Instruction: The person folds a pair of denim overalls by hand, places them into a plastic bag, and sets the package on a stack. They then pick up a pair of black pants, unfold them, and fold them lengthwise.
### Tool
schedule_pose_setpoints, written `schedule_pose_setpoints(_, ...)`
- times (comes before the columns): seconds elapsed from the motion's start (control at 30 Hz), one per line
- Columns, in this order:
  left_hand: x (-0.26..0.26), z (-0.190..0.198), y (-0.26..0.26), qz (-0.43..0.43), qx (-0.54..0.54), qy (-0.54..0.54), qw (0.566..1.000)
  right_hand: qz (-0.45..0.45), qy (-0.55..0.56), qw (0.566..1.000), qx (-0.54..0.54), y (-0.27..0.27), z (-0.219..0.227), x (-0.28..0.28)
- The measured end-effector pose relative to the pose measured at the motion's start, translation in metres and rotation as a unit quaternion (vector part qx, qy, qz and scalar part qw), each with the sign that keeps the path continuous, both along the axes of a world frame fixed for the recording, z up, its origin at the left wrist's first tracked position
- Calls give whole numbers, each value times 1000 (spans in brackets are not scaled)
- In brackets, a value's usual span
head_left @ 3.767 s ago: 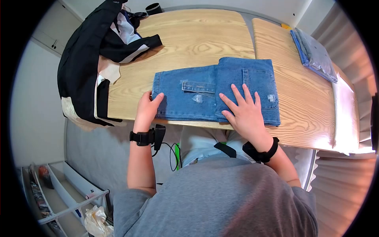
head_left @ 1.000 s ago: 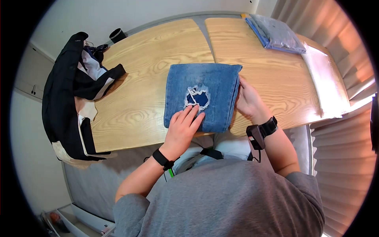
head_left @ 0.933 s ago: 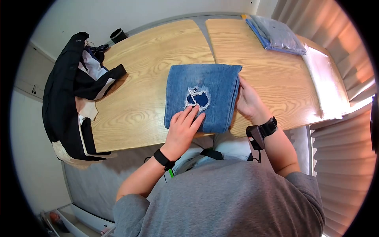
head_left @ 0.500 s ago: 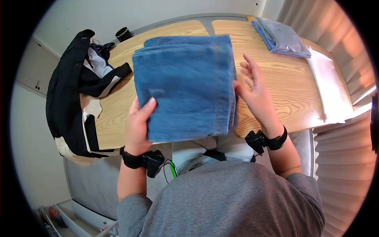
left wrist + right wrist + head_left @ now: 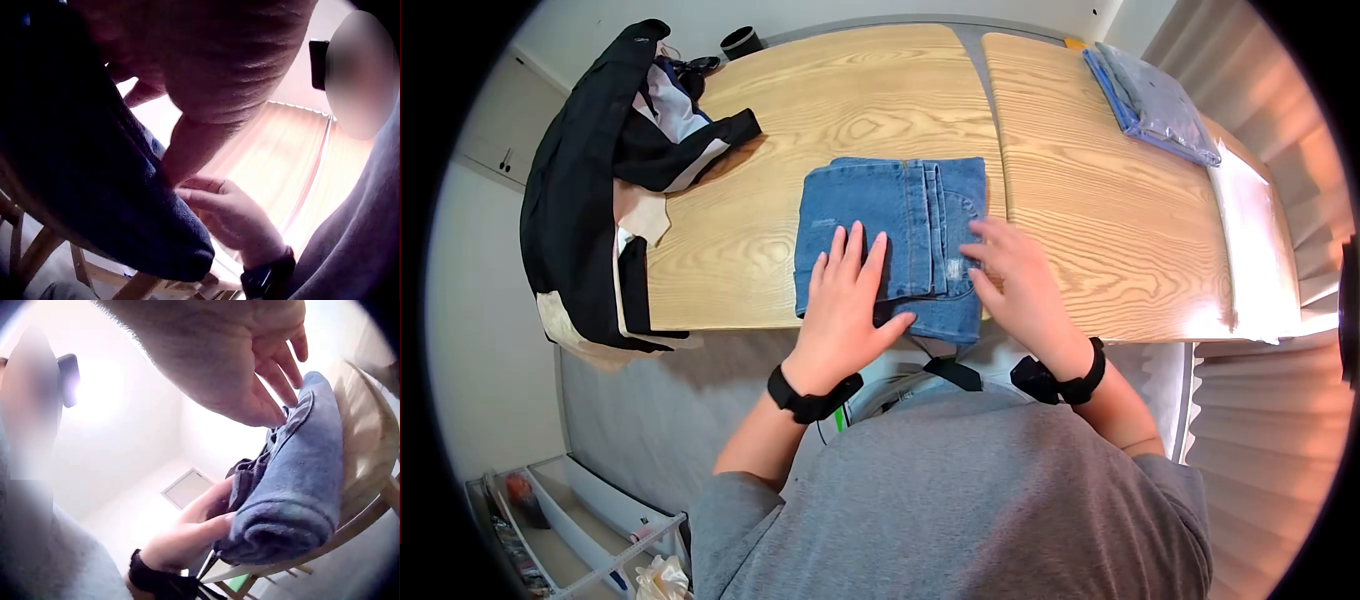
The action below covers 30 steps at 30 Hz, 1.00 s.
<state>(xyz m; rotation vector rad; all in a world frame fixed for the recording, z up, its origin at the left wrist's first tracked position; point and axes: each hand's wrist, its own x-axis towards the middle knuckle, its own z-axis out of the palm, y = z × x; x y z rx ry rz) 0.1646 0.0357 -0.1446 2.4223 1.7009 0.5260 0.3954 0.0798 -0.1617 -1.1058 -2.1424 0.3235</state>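
The person's left hand (image 5: 840, 310) lies palm down on the folded jeans (image 5: 915, 215), fingers spread and gripping nothing. The right hand (image 5: 1025, 285) is also released, its fingers loosely bent at the right side of the denim; whether the fingertips press on it is hard to tell. The jeans sit at the near edge of the left tabletop (image 5: 830, 90), with their near right corner reaching past that edge.

For flattening the bundle, a broad, light left palm should steady the layers while the right hand evens the loose side; pushing hard toward the body could tip the overhanging corner or slide the layers apart. Drawing the bundle slightly far-ward would likely give firmer support.

Wood shows on the far side and toward the black jacket (image 5: 580, 190) at left. Just right runs the seam with the right tabletop (image 5: 1090, 210), which bears plastic-wrapped clothes (image 5: 1155, 105) at its far right.
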Motion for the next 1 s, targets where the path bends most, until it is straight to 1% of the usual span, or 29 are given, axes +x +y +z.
schedule_pose_setpoints(0.07, 6, -9, 3, 33, 14, 1, 999, 44, -7, 994, -97, -2, 3, -4)
schedule_pose_setpoints(0.1, 9, -8, 5, 32, 15, -2, 999, 43, -9, 994, -96, -3, 6, -6)
schedule_pose_setpoints(0.17, 14, -7, 7, 56, 1, 40, 998, 95, -33, 991, -83, -4, 12, -7)
schedule_pose_setpoints(0.27, 15, -10, 10, 74, 11, 45, 996, 116, -30, 991, -54, -4, 12, -9)
schedule_pose_setpoints(0.3, 10, -14, 12, 78, 11, 43, 996, 119, -33, 991, -54, -3, 21, -8)
schedule_pose_setpoints(0.37, -7, -21, 17, 34, 36, -57, 997, 161, -56, 967, -190, 2, 56, -6)
schedule_pose_setpoints(0.4, -13, -19, 19, 57, 34, -207, 976, 165, -59, 966, -187, 7, 69, -7)
schedule_pose_setpoints(0.43, -22, -6, 18, 92, 8, -288, 953, 202, -84, 965, -145, 14, 80, -10)
schedule_pose_setpoints(0.47, -33, 7, 16, 125, -18, -367, 922, 238, -108, 960, -103, 19, 87, -12)
schedule_pose_setpoints(0.5, -45, 11, 14, 143, -5, -439, 887, 253, -91, 963, -26, 23, 92, -21)
schedule_pose_setpoints(0.53, -56, 13, 12, 159, 9, -507, 847, 257, -91, 962, -24, 29, 95, -32)
schedule_pose_setpoints(0.6, -73, 16, 12, 139, 50, -618, 772, 349, -152, 924, 47, 46, 102, -57)
schedule_pose_setpoints(0.63, -87, 8, 13, 136, 41, -649, 747, 370, -166, 913, 48, 55, 95, -71)
schedule_pose_setpoints(0.67, -94, -3, 13, 137, 48, -649, 747, 374, -166, 911, 53, 66, 85, -86)
schedule_pose_setpoints(0.7, -99, -12, 15, 140, 50, -667, 730, 399, -194, 895, 51, 77, 74, -101)
schedule_pose_setpoints(0.73, -103, -12, 15, 143, 53, -685, 712, 423, -222, 877, 49, 84, 67, -115)
schedule_pose_setpoints(0.77, -103, -14, 12, 151, 57, -690, 705, 428, -223, 874, 55, 90, 59, -126)
schedule_pose_setpoints(0.83, -105, -18, 11, 152, 69, -694, 701, 413, -324, 851, 2, 94, 56, -147)
schedule_pose_setpoints(0.87, -107, -20, 11, 152, 72, -697, 697, 417, -327, 848, 6, 96, 54, -154)
schedule_pose_setpoints(0.93, -109, -20, 9, 162, 70, -697, 695, 382, -439, 812, -30, 94, 58, -165)
schedule_pose_setpoints(0.97, -110, -21, 9, 163, 69, -689, 703, 386, -442, 809, -29, 90, 57, -167)
schedule_pose_setpoints(1.0, -110, -22, 9, 163, 67, -682, 710, 351, -423, 834, 40, 84, 56, -168)
